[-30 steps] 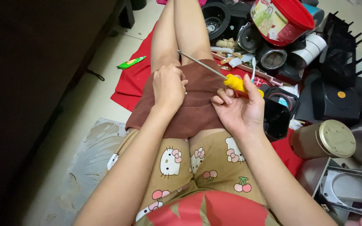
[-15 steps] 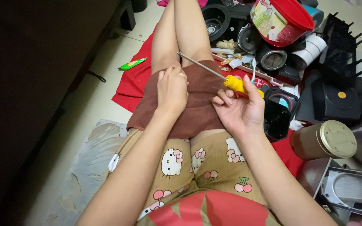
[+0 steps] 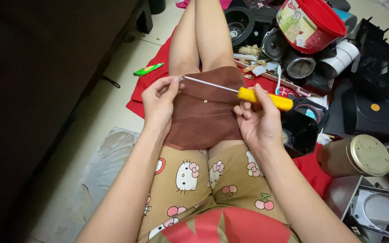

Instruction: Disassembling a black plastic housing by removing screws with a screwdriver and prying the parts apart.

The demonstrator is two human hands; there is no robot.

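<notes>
While the person sits on the floor with legs stretched out, a brown corduroy cloth with a small metal stud [image 3: 205, 112] lies draped over both thighs, and a long screwdriver with a yellow plastic handle and thin steel shaft [image 3: 248, 94] is held across it. The right hand [image 3: 258, 121] grips the yellow handle, its fingers curled closed around it from below with the thumb on top. The shaft runs leftward over the cloth to the left hand [image 3: 158, 101], whose thumb and fingertips are pinched together at the shaft's tip, right at the cloth's far-left corner; what exactly sits between them is too small to tell.

Nearer than the cloth are tan shorts printed with cartoon cats and cherries [image 3: 203, 180]. A red mat [image 3: 151, 87] lies under the legs on the pale tiled floor, with a small green wrapper [image 3: 148, 69] just left of it and a crumpled grey plastic sheet [image 3: 106, 155] near left.

To the right the floor is crowded: a black speaker box [image 3: 302, 128] touches the right hand's far side, a brown jar with a gold metal lid [image 3: 354, 156] stands further right, a red round tub with a printed label [image 3: 309, 22] sits tilted at the far right over round black speaker cones [image 3: 239, 22], and a white toothbrush [image 3: 278, 77] lies just beyond the screwdriver handle.
</notes>
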